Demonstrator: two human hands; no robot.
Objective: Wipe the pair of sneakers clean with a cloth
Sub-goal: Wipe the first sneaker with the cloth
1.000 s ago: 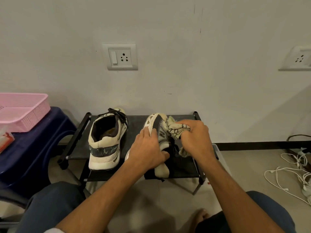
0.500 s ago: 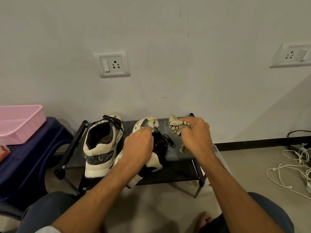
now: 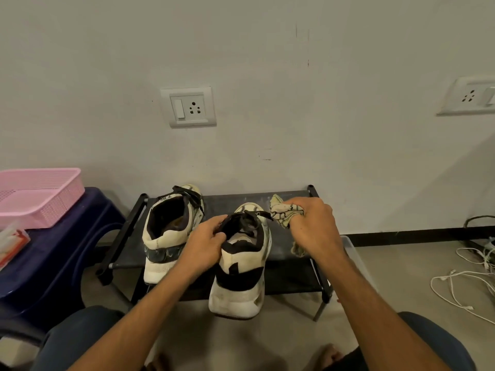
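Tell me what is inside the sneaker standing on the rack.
Inside the sneaker on the rack you can see a dark lining and a brownish insole. The toe end is hidden under the black laces.

Blk shoe rack (image 3: 220, 205) w/ 1 sneaker (image 3: 166, 236) on top

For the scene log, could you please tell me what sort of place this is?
Probably a room in a home: a low black metal-framed shoe rack stands against a plain white wall with a white switch-and-socket plate, and loose white cables lie on the beige floor.
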